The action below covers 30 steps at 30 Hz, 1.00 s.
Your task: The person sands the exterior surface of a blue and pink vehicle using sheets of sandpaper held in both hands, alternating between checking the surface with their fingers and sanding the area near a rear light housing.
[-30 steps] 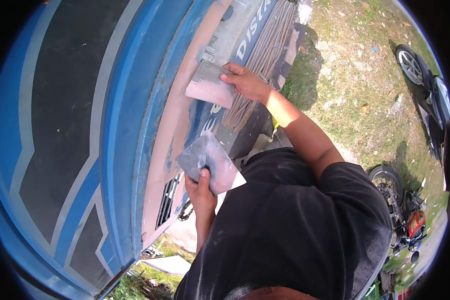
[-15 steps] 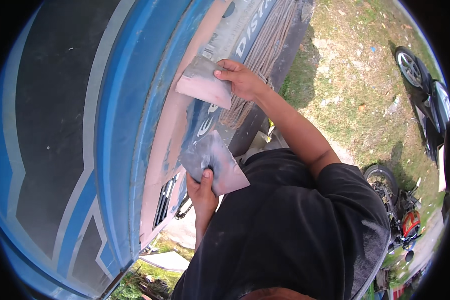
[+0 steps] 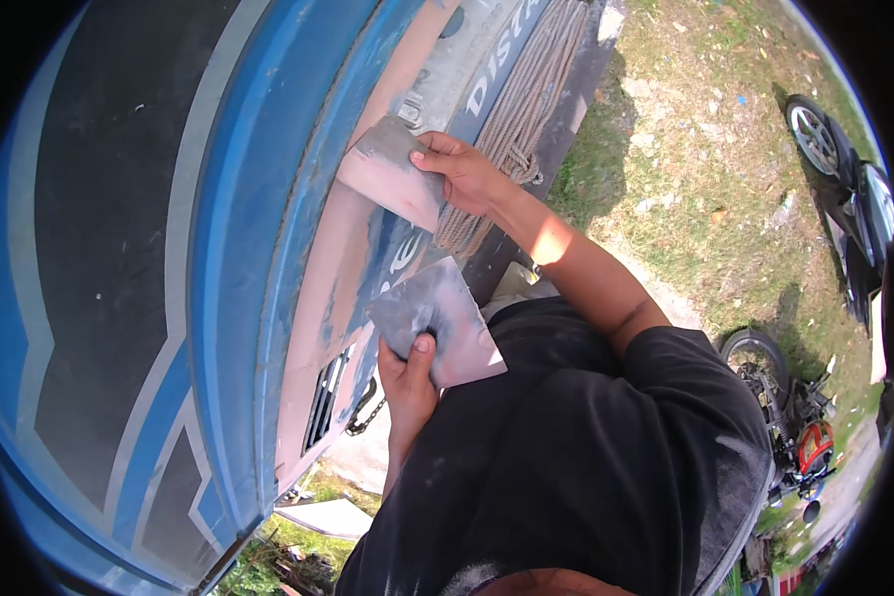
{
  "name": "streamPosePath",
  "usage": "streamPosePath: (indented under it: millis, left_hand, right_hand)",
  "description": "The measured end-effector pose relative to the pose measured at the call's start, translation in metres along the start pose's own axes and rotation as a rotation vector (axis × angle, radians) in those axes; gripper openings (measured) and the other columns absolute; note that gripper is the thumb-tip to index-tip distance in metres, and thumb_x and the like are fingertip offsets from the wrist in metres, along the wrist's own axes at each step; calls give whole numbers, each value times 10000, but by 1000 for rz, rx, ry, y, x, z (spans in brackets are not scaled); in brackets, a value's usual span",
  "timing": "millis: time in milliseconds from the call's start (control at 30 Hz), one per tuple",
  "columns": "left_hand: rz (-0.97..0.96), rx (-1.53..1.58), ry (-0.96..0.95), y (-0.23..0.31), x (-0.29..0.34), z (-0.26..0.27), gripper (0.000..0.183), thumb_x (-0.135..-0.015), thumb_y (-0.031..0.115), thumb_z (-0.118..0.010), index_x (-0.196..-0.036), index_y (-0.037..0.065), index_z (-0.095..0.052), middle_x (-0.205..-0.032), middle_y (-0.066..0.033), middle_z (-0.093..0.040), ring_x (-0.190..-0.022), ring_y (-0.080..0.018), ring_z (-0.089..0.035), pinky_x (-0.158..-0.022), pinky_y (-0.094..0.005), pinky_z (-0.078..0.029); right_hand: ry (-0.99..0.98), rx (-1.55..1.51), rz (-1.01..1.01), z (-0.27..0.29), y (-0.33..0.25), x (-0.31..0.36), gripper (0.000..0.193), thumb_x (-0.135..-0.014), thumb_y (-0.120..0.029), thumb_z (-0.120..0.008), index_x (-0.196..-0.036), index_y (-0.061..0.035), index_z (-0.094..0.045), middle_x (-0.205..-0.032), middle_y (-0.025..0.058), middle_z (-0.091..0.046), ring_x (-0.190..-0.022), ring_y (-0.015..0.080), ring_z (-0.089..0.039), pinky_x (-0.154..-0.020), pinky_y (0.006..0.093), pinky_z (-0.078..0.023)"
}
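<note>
My right hand (image 3: 464, 175) grips the edge of a flat putty spreader (image 3: 392, 174), thumb on top. Its upper part is grey and its lower part coated pink. The spreader lies over a pink filler-coloured strip (image 3: 313, 288) on a blue vehicle body (image 3: 258, 199); whether it touches cannot be told. Lower down, near my shirt, my left hand (image 3: 407, 387) holds a thin rectangular putty plate (image 3: 452, 323), smeared grey and pink. The left thumb lies on its face, and the other fingers are mostly hidden beneath it.
A looped bundle of rope (image 3: 515, 124) hangs beside the painted panel. Near my left hand are a dark grille (image 3: 322, 402) and a chain (image 3: 368, 419). Grass (image 3: 685, 129) stretches off to the right, with one motorbike (image 3: 817, 134) far off and another motorcycle (image 3: 785, 417) closer.
My right hand and the spreader have shifted slightly left and down, and the spreader is more tilted. The plate in my left hand has moved a little right and turned slightly.
</note>
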<state>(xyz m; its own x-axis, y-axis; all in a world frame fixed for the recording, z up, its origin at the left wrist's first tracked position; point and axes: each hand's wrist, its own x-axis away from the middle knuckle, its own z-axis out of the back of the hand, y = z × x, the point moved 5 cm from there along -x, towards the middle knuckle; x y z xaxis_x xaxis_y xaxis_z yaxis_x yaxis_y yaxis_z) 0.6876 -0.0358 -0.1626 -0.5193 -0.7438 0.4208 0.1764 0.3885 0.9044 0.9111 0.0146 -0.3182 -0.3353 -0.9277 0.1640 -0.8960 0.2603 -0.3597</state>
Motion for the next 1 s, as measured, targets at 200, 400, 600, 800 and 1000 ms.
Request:
streamPosePath:
  millis: [200, 400, 600, 800, 1000]
  left_hand:
    - [17, 1, -21, -5, 2, 1, 644, -877, 270, -741, -1352, -23, -421, -1205, -108, -581, -1075, -198, -589, -914, -322, -488]
    - [22, -60, 0, -3, 10, 1, 410, -936, 191, -663, -1252, -18, -506, -1145, -68, -599, -1023, -132, -547, -923, -285, -425]
    - [19, -92, -36, -8, 12, 2, 373, -947, 174, -645, -1234, -24, -513, -1105, -61, -615, -997, -129, -555, -912, -282, -429]
    - [33, -65, -140, -8, 9, -10, 332, -964, 139, -619, -1231, -28, -514, -1113, -69, -622, -1014, -126, -564, -920, -286, -437]
    - [31, 114, -208, -8, 9, -18, 367, -947, 110, -641, -1254, -28, -496, -1144, -75, -617, -1032, -132, -570, -942, -298, -441]
  right_hand:
    - [-1, 34, 41, -2, -5, 5, 195, -951, -131, -626, -1124, -45, -603, -1014, 45, -668, -928, 135, -652, -819, 309, -546]
    - [52, 118, 106, 0, -9, 3, 197, -940, -136, -648, -1109, -39, -620, -996, 36, -666, -895, 113, -634, -751, 267, -514]
    - [140, 468, 136, 14, -38, 10, 329, -899, -166, -692, -1167, 2, -601, -1009, 60, -668, -873, 138, -641, -754, 292, -525]
    - [-22, -17, 208, -2, -56, 33, 269, -937, -129, -644, -1173, -15, -585, -1017, 59, -675, -856, 134, -651, -760, 284, -533]
    - [5, -104, 250, 20, -86, 50, 287, -964, -142, -601, -1218, -27, -535, -1096, 83, -659, -965, 182, -667, -825, 339, -563]
